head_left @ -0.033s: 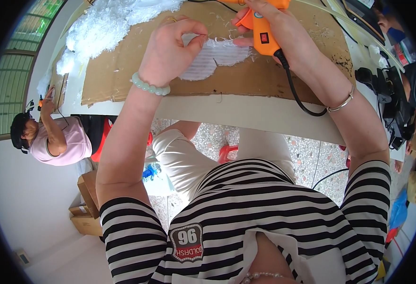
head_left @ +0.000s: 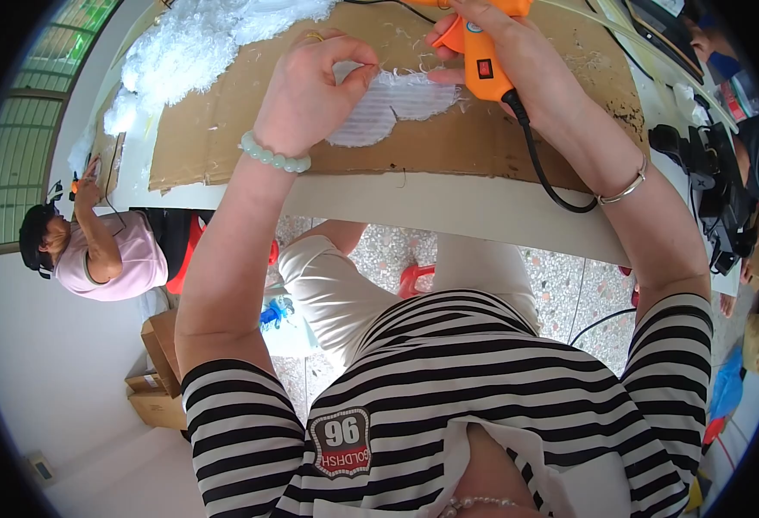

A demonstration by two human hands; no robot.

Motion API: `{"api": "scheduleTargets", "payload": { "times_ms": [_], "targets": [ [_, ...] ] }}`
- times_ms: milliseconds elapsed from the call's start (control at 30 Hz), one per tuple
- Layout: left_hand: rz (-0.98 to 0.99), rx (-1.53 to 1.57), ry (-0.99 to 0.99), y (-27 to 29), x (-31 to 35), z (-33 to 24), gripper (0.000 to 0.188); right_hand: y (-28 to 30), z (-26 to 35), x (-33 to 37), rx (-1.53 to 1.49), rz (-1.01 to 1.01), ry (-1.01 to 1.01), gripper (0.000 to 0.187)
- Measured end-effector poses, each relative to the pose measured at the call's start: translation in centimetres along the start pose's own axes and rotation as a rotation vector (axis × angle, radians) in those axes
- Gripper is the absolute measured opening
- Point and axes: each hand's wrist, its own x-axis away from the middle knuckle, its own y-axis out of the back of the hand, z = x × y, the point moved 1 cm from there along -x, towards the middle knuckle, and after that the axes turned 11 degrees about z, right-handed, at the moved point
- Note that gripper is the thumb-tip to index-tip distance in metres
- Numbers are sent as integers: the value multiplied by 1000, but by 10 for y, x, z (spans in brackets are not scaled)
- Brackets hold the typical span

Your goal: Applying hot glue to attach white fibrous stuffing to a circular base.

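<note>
A white, faintly striped cloth piece [head_left: 414,102] with a frayed far edge lies in front of me on brown cardboard. My left hand [head_left: 315,82] is closed in a pinch at its left end, thumb and forefinger together by the loose threads. Wrapped around the handle of an orange hot glue gun [head_left: 486,78] is my right hand [head_left: 518,52]. One finger of that hand reaches to the frayed edge. The gun's nozzle is not visible, and its black cord hangs from the handle past my right wrist.
The cardboard sheet [head_left: 224,142] covers much of the white table [head_left: 449,203]. A heap of shiny white fibre [head_left: 198,52] sits at the far left. Black devices [head_left: 703,164] stand on the right. A co-worker [head_left: 107,255] sits at left; cardboard boxes [head_left: 159,380] stand below.
The glue gun's handle has shifted very slightly to the right in my right hand. My left hand and the cloth look the same.
</note>
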Motion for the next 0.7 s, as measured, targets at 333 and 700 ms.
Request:
{"api": "scheduleTargets", "payload": {
  "times_ms": [333, 700],
  "targets": [
    [104, -404, -232, -5, 6, -4, 30, -10, 22, 10, -18, -26, 22, 28],
    [70, 12, 233, 33, 14, 30, 25, -29, 7, 4, -1, 82, -96, 27]
  ]
}}
